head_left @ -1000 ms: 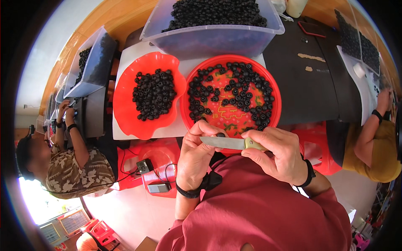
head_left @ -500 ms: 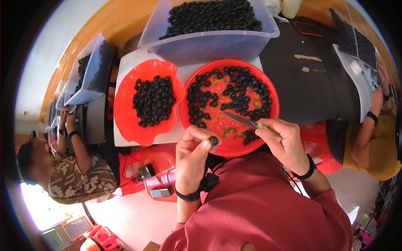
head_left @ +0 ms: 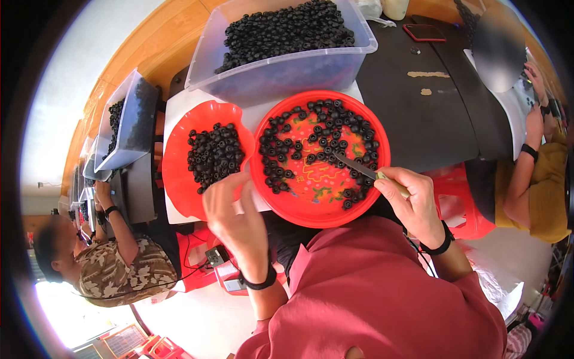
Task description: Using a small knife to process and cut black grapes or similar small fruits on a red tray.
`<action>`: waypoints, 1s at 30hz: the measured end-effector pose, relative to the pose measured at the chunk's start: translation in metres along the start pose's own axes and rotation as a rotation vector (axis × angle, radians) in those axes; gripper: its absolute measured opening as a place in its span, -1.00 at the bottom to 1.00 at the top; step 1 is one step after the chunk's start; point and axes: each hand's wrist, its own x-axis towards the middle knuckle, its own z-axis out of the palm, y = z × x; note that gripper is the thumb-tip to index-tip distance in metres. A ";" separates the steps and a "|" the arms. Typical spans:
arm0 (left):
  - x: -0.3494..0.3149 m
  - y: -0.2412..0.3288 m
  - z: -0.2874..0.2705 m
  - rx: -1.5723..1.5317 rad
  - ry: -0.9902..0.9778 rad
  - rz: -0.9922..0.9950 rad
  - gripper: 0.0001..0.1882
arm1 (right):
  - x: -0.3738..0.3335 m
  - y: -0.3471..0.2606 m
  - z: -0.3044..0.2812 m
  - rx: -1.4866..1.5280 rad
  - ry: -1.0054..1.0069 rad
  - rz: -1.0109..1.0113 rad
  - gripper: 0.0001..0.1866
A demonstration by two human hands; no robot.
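Observation:
My right hand (head_left: 412, 200) is closed round the light-coloured handle of a small knife (head_left: 356, 164), its blade pointing up and left over the round red tray (head_left: 323, 218). Small black round pieces (head_left: 353, 122), some with ring-shaped openings, lie scattered in that tray, which has a yellow and green printed pattern. My left hand (head_left: 236, 221), slightly blurred, is at the near right edge of the scalloped red dish (head_left: 176, 158). Its thumb and fingers are apart and no piece shows in them. A heap of the same black pieces (head_left: 215, 152) fills the dish's middle.
Behind both stands a large clear plastic bin (head_left: 281, 69) full of black pieces. A red-edged phone (head_left: 424, 33) lies on the dark table (head_left: 412, 119). People with similar bins sit at left (head_left: 128, 269) and right (head_left: 538, 185).
My left hand has moved left from the tray to the scalloped dish, and the black piece it pinched no longer shows. The right hand still holds the knife over the tray. The view has shifted slightly.

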 end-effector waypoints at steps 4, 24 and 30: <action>-0.007 0.015 0.016 0.035 -0.128 0.060 -0.89 | -0.005 0.004 -0.001 0.027 0.026 -0.032 -0.74; -0.012 0.020 0.049 0.311 -0.356 0.210 -0.84 | -0.008 0.007 -0.003 0.032 0.107 -0.105 -0.72; -0.012 0.022 0.039 -0.128 -0.292 -0.026 -0.82 | 0.008 0.003 0.009 0.058 0.018 -0.100 -0.72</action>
